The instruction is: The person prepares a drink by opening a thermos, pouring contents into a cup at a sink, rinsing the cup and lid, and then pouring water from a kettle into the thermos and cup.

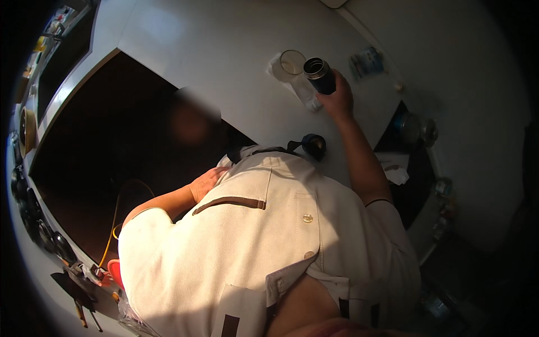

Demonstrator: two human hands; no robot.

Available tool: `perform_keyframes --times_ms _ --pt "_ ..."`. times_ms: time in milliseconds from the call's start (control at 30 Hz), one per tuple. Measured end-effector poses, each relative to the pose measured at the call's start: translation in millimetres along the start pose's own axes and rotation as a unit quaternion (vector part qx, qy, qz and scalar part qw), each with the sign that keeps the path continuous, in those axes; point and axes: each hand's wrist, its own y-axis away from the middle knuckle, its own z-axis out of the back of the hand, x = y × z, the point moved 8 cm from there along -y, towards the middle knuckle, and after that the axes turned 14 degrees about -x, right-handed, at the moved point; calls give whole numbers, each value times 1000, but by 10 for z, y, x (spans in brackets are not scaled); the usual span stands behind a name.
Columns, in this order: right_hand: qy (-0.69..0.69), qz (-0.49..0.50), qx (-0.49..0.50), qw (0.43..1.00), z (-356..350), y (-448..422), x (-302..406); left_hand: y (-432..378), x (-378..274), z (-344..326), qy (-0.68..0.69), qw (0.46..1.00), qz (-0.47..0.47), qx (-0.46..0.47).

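My right hand [341, 97] grips a dark vacuum flask [322, 80] around its side. The flask's metal mouth is uncovered and it tilts slightly. Beside it, almost touching in this view, is a clear drinking glass [291, 66]. White tissue or cloth [307, 93] lies under and next to the glass. Nearer my body, a round dark lid with a strap [314, 146] rests on the white tabletop [236, 76]. My left hand [208, 181] lies against my waist on the beige shirt [236, 236]; its fingertips are partly hidden, and nothing shows in it.
A blue-and-clear plastic packet [366, 63] lies right of the flask. Clear plastic bottles [414, 128] and a tissue pack [393, 166] are at the right. Far left are a tape roll [28, 130], a yellow cable [110, 242] and several dark round items [46, 234].
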Motion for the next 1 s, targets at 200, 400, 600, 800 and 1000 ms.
perform_keyframes --times_ms 200,400,600,800,1000 --pt "69 11 7 998 28 -25 50 13 29 62 84 996 -18 -24" --pt "107 45 -15 993 89 -61 156 49 152 0 53 997 -47 -19" --pt "140 70 -23 987 118 -76 177 68 261 -83 -4 997 -71 -1" --pt "156 102 -42 982 164 -77 253 38 155 -7 4 995 -95 -14" --pt "164 82 -29 983 172 -98 270 42 352 -150 22 998 -58 8"
